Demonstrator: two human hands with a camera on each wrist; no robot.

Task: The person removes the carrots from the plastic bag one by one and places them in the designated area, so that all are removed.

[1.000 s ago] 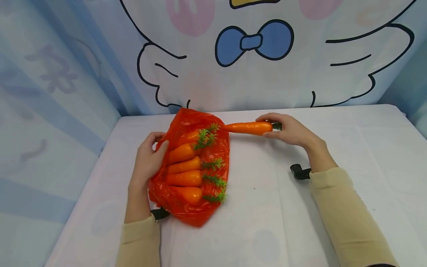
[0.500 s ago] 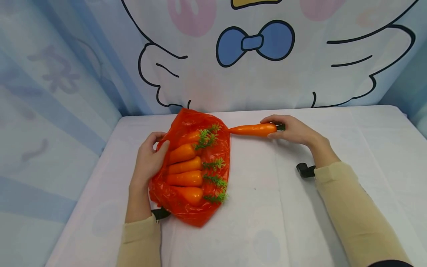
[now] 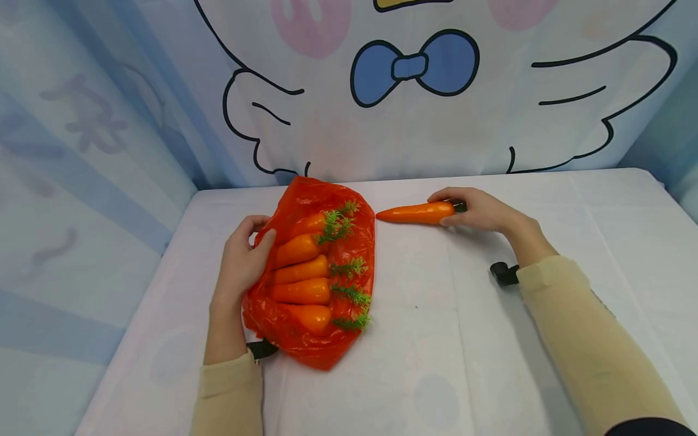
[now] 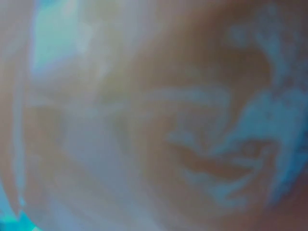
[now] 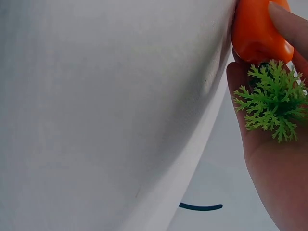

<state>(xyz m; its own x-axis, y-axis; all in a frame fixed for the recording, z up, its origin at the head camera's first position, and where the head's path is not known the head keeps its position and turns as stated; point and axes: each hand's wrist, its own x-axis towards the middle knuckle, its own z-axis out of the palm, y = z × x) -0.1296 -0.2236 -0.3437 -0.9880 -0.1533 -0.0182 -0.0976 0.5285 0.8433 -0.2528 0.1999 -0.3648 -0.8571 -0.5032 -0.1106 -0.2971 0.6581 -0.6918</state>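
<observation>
A red plastic bag point(image 3: 349, 345) lies on the table, with several orange carrots point(image 3: 302, 292) with green leafy tops on it or inside it; which, I cannot tell. My left hand point(image 3: 240, 263) grips the bag's left edge, thumb on top and fingers partly hidden. To the right of the bag, my right hand point(image 3: 477, 211) holds another carrot point(image 3: 417, 213) by its thick end between thumb and fingers. Its tip points left and is at the bag's right edge. In the right wrist view its green leaves point(image 5: 274, 101) lie against the palm. The left wrist view is too blurred to read.
A white cloth point(image 3: 414, 375) covers the table. Behind it hangs a printed curtain with a blue bow point(image 3: 411, 68), and more curtain point(image 3: 82, 212) runs along the left. A small black device point(image 3: 504, 274) sits at the right wrist.
The carrot in my right hand has moved slightly to the right, its tip drawing out from over the bag to the edge. My left hand and the bag stay put.
</observation>
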